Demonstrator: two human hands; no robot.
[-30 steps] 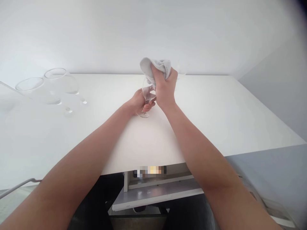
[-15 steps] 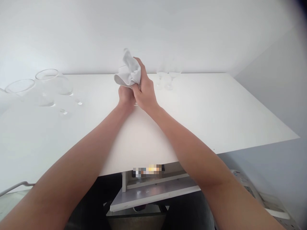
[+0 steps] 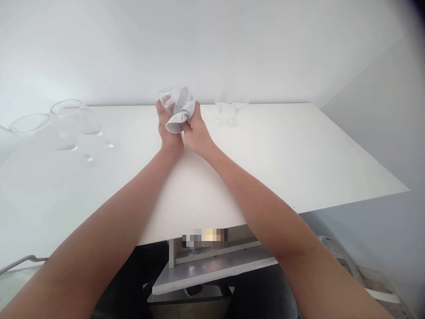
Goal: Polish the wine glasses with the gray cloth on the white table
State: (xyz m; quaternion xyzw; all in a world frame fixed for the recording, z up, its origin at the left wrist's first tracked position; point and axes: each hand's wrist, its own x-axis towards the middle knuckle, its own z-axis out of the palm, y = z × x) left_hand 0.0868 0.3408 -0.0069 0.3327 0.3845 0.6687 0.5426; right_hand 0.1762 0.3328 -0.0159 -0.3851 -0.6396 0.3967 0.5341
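Observation:
My left hand point(image 3: 166, 122) is wrapped round the bowl of a clear stemmed glass point(image 3: 167, 91), whose rim shows above the fingers. Against the right side of that glass, my right hand point(image 3: 198, 130) grips a bunched light-grey cloth point(image 3: 183, 113). The cloth covers part of the bowl, and the stem and foot are hidden behind the hands. Both hands are close together over the back part of the white table.
Large clear glasses point(image 3: 66, 106) stand at the left of the white table point(image 3: 282, 155). Two smaller stemmed glasses point(image 3: 232, 120) are at the back, right of my hands. Below the front edge is an open drawer point(image 3: 212, 270); a pale machine point(image 3: 348, 266) stands at lower right.
My left hand has risen from below the cloth to hold the bowl. The cloth and my right hand have come down a little, and the glass rim now shows.

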